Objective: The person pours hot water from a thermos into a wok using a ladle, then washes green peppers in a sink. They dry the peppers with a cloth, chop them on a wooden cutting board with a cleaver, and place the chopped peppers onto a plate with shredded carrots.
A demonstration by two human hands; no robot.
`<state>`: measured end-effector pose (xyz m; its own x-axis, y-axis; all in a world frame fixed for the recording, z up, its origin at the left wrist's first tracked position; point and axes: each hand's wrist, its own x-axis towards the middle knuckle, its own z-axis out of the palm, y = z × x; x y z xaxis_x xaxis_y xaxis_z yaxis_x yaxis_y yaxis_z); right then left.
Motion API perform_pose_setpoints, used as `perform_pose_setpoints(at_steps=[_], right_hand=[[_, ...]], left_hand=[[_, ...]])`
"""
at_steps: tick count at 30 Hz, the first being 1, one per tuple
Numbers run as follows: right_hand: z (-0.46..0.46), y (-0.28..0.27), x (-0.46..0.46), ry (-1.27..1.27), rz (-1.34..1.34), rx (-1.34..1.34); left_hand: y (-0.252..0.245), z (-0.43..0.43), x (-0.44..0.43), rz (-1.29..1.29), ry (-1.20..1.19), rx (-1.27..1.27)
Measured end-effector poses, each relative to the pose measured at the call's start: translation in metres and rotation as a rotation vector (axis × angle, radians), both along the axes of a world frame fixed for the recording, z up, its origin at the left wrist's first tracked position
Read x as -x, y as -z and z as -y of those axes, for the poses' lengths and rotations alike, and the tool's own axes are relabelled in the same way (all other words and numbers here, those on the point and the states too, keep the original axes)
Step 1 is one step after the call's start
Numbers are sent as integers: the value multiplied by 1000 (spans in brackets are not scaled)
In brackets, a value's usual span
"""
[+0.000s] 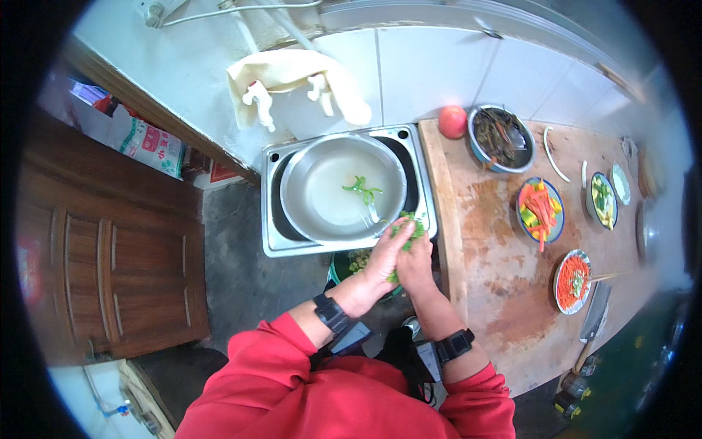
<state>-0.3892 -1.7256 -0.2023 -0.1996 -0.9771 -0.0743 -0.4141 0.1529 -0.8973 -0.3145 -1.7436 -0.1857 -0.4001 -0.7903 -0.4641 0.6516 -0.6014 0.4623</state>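
My left hand [386, 260] and my right hand [415, 266] are pressed together around a bunch of leafy green herbs [414, 233], just past the near right rim of a large metal basin [293, 217]. The basin stands in a stainless steel sink [282, 247] and holds cloudy water. A few green pieces [362, 189], perhaps peppers or leaves, float in it. Below the sink, partly hidden by my hands and forearms, is a green bucket [333, 271] with plant scraps [359, 260] in it.
On the wooden counter [510, 296] at the right stand bowls of cut vegetables [540, 211], a plate of shredded carrot [573, 282], a basin of dark food [500, 137] and a red apple [453, 122]. A cleaver [596, 313] lies near its edge. Two white taps [260, 104] are above the sink.
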Motion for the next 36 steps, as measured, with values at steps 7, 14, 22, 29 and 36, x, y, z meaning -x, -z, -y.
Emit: perform_pose_setpoints(at_steps=[7,14,22,29,36], right_hand=[[92,10,-139,-364,-443,11],[131,33,-143,-89,251,-215],[181,130,-132,154,-500,-541],[179,136,-123,72,-438,-561],[162,130,-105,-32,-599,-669]], left_hand=[[34,95,-164,136,-28,-175],[49,149,-245,298,22,-108],[54,149,-288,165,70,-138],[52,156,-308,139,66,-121],[50,163,-298,113,136,-96]])
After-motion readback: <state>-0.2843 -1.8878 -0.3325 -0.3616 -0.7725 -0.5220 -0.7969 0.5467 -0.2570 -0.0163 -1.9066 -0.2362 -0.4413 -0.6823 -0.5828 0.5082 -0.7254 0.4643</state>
